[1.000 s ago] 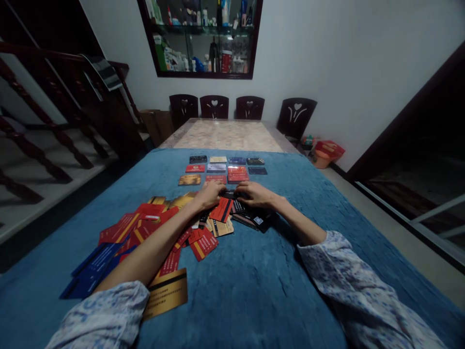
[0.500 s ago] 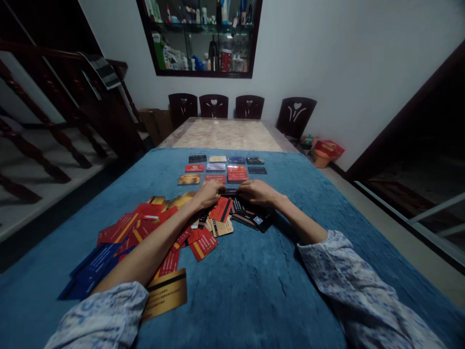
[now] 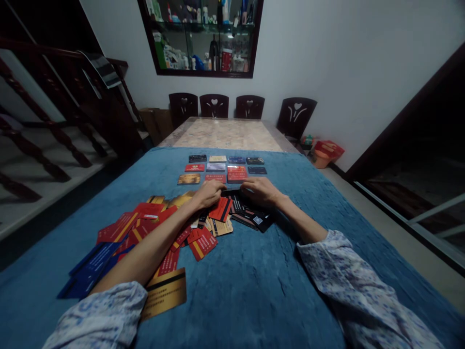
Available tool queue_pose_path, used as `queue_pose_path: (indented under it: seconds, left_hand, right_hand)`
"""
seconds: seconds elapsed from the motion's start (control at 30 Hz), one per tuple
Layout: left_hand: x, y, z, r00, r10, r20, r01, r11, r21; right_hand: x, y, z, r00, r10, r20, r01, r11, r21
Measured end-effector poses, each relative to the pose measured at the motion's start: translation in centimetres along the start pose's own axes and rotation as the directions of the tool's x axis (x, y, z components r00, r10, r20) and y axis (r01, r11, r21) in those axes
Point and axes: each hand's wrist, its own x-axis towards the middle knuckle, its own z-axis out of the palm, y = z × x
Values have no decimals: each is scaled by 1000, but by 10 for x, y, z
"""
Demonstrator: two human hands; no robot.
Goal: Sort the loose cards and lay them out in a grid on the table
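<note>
Both hands meet at one black card point(image 3: 232, 193), long axis left-to-right, at the far edge of the pile point(image 3: 160, 218): left hand point(image 3: 209, 194) and right hand point(image 3: 259, 191) curl on opposite ends, equally near; grip cannot be told.

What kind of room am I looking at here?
Probably a home dining room: a long marble-topped table half covered by a blue cloth, four dark wooden chairs beyond it, and a glass-fronted wall cabinet full of bottles.

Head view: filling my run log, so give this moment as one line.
left hand: on card pile | right hand: on black cards | card rows: beyond hands | blue cloth: underneath
</note>
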Motion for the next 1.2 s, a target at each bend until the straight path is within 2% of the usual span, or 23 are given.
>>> queue_pose_path:
  seconds: [0.1, 0.4, 0.6, 0.77, 0.97, 1.2]
  left_hand:
    - [-1, 3, -2, 1000, -2, -19, 1, 999, -42]
    - [-1, 8, -1, 994, -23, -109, 13, 996, -85]
    - [1, 6, 1, 987, -55, -150, 29, 985, -170]
    - [0, 2, 3, 987, -62, -148, 35, 983, -181]
    - [0, 0, 7, 971, -105, -216, 64, 980, -190]
    - [-3, 3, 6, 964, -133, -228, 98, 983, -158]
  right_hand:
    - [0, 0, 0, 1000, 14, -21, -14, 1000, -9]
    - [3, -4, 5, 984, 155, -89, -157, 987, -16]
    - [4, -6, 4, 981, 181, -71, -180, 983, 28]
    - [5, -12, 4, 972, 230, -54, -227, 972, 60]
    - [7, -15, 9, 955, 297, -5, -296, 954, 44]
    - [7, -12, 23, 945, 322, -53, -322, 947, 8]
